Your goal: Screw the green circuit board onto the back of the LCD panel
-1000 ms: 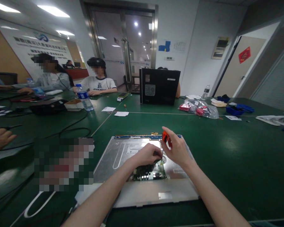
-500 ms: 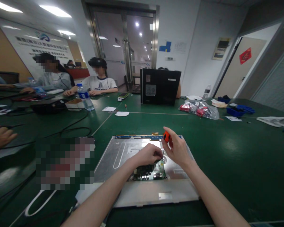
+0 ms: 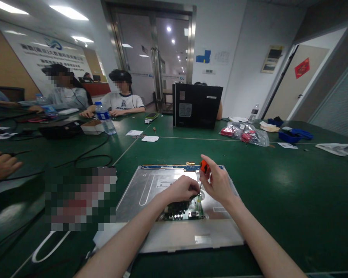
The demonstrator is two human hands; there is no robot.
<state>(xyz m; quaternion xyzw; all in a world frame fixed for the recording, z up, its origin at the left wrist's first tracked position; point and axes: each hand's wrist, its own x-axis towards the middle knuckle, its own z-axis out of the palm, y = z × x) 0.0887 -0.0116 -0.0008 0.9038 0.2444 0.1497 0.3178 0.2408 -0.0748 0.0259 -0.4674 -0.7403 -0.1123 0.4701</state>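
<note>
A silver metal panel (image 3: 150, 189), the back of a flat screen, lies on the green table in front of me. A green circuit board (image 3: 181, 210) sits on its near middle. My right hand (image 3: 219, 183) is closed round a small screwdriver with an orange handle (image 3: 204, 166), held upright with its tip down at the board's far right corner. My left hand (image 3: 181, 189) is curled with its fingertips pinched at the screwdriver's tip on the board; what they hold is hidden.
A black computer case (image 3: 196, 106) stands behind the panel. A plastic bag with red parts (image 3: 245, 134) and blue items (image 3: 292, 135) lie at the right. Two seated people, a water bottle (image 3: 104, 117) and cables (image 3: 87, 156) are at the left. Another person's hand (image 3: 1, 164) rests at the left edge.
My right hand and the screwdriver have shifted very slightly; my left hand stays at the board. Otherwise nothing has moved.
</note>
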